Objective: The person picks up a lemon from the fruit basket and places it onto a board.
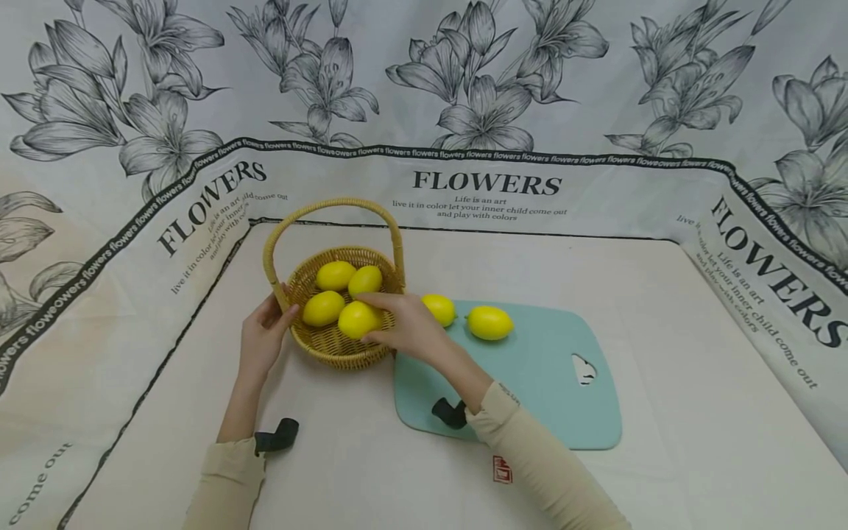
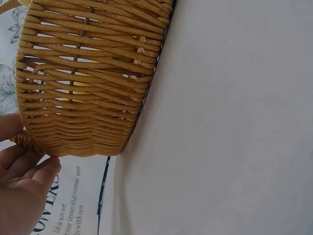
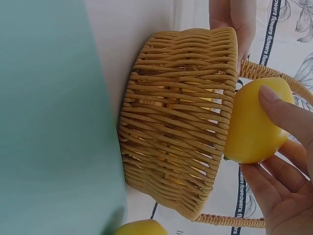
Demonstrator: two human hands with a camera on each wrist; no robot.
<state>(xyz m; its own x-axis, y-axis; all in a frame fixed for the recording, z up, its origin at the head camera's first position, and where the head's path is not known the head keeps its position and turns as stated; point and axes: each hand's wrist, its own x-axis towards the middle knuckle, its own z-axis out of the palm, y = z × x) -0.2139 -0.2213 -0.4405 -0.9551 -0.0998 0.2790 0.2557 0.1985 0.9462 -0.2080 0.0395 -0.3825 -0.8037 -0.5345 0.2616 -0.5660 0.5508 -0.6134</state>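
Right grip pinched a lemon over the wicker basket; left grip held the basket beside its handle. Lemon judged light, firm, slightly slippery; best grasped around its middle.

Lemons: quantity six, of which three lie in the wicker basket, one is held in the right hand, and two are at the turquoise cutting board. Wicker basket: quantity one, fitted with one arched handle. Cutting board: quantity one, with one cutout. Hands: quantity two, including the left hand. Beige sleeves: quantity two. Black wrist-worn pieces: quantity two. Large FLOWERS headings: quantity three. Red print: quantity one.
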